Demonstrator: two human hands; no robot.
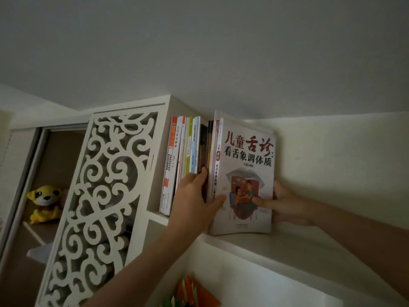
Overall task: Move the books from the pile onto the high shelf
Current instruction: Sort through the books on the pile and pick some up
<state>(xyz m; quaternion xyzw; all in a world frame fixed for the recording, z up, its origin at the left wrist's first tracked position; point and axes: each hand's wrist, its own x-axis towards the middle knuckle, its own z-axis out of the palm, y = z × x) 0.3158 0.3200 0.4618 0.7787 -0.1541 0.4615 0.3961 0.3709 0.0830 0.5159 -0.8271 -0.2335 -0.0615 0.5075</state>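
1. The left hand [194, 196] holds the spine side of the book [245, 180]. Its thumb lies on the front cover and its fingers are curled round the spine edge.
2. The right hand [285, 202] holds the other side of the book. Its thumb presses on the cover near the picture, and its fingers go behind, out of sight.
3. So the book sits between the two grips, standing up on the shelf [298, 244], tipped a bit to the left. Its cover is white with big red and black writing and a drawing of two people.
4. Just left of the book stands a row of books [183, 156]. The left fingers are in the gap between the row and the book.
5. The row leans on a white side panel [158, 165].
6. Left of that is a white door [99, 196] with curly cut-out shapes.
7. Further left, a yellow plush toy [45, 202] sits in a cupboard.
8. Below the shelf, at the bottom edge, are orange and green papers [194, 293].
9. A pale wall [332, 151] is behind the shelf, and the ceiling is close above.
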